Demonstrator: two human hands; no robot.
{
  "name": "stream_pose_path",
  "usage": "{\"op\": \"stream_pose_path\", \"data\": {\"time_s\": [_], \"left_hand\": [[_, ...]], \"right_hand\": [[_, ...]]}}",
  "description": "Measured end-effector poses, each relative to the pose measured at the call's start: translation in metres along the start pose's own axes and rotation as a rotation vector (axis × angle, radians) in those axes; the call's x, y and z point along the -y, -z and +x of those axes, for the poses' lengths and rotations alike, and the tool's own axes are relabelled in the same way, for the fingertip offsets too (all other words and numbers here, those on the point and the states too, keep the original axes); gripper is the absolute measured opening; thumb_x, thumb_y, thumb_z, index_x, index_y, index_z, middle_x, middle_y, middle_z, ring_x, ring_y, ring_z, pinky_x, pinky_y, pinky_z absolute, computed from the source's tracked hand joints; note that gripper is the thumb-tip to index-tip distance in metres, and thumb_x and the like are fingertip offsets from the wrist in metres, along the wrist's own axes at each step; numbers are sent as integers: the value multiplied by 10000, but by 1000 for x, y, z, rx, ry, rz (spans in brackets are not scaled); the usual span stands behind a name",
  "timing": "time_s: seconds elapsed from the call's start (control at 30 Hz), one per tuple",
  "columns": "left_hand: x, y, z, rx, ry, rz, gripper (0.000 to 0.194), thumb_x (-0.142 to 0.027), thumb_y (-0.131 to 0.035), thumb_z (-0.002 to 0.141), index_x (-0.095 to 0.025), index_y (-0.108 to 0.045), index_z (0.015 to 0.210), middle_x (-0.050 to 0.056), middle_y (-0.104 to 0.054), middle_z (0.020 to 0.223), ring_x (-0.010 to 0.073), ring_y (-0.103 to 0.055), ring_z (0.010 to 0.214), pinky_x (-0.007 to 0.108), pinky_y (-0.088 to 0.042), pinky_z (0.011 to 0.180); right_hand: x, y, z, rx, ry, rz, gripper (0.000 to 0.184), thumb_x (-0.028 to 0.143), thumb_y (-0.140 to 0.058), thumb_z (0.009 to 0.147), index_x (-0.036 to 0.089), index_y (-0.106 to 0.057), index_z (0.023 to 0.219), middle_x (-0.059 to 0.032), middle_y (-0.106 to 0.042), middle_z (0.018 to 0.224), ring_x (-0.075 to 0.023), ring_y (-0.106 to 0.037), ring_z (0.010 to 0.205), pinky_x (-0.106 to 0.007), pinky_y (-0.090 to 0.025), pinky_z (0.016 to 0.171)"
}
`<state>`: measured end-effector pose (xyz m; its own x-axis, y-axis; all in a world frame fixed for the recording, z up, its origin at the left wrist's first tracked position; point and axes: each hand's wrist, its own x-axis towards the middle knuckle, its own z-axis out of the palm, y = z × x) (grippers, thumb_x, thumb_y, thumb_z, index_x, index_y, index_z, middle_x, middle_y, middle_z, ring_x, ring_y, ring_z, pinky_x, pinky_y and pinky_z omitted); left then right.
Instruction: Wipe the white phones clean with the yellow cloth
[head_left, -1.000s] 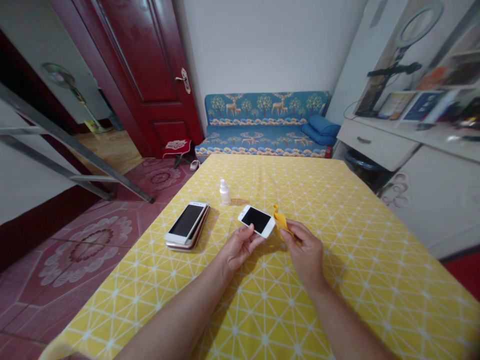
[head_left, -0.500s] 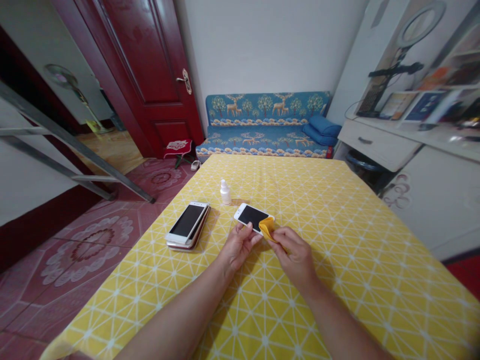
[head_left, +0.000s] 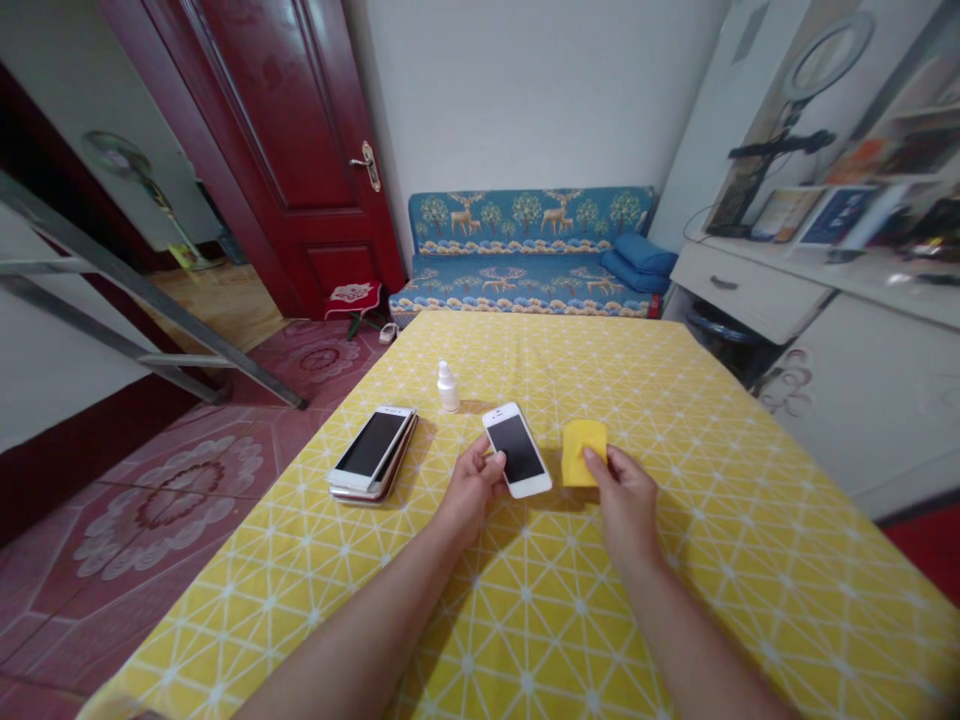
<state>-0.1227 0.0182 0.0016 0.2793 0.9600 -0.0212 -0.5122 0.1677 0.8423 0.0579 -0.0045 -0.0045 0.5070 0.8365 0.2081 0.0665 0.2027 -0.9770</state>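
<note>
While the left hand (head_left: 471,490) pinched the white phone (head_left: 519,454) along its left edge, thumb over the front and fingers curled behind, the right hand (head_left: 628,497) gripped a yellow cloth (head_left: 580,438) between thumb and fingers. Both hands were mostly closed. The phone, its dark screen facing up, was at the middle of the table (head_left: 525,625), with the cloth to its right — near, but apart. This looked like a handling step between contacts of cloth and phone; any fresh contact would probably have called for a steady left grip and flat, light pressure.

To the left lay stacked phones (head_left: 373,444), and the white bottle (head_left: 448,390) stood upright on the far side. No brand or label could be read on these — even the print on the blue item (head_left: 838,215) at far right was too blurred.
</note>
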Motion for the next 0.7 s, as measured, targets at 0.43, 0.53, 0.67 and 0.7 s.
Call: {"op": "stream_pose_path", "data": {"time_s": [0.43,0.53,0.67,0.7], "left_hand": [[-8,-5,-8,182,433,-564,333,-209,-522,840,-63,-591,1131,63,-570,773,59,-438,510,149,-343,449],[-8,-7,-9,237,459,-661,421,-316,-497,885,-40,-562,1197,110,-600,836,92,-501,579,159,-369,470],[-6,-14,-10,161,445,-654,472,-446,-509,892,-34,-607,1101,168,-654,924,204,-626,800,242,-476,610],[-5,-16,-10,125,435,-661,445,-438,-505,899,-47,-616,1079,162,-666,933,218,-637,839,272,-495,670]], "right_hand": [[12,-8,-12,146,20,111,204,348,-669,808,188,-647,933,3,-630,822,-136,-562,729,-247,-450,654],[20,-10,-18,170,236,-54,107,291,-617,856,185,-634,850,1,-585,802,-139,-552,739,-252,-448,665],[24,-14,-24,193,500,-177,95,180,-568,881,199,-660,889,-31,-605,895,-157,-596,837,-268,-481,732],[24,-15,-26,209,539,-193,126,157,-559,881,205,-667,923,-36,-610,912,-157,-604,844,-268,-490,731]]}}
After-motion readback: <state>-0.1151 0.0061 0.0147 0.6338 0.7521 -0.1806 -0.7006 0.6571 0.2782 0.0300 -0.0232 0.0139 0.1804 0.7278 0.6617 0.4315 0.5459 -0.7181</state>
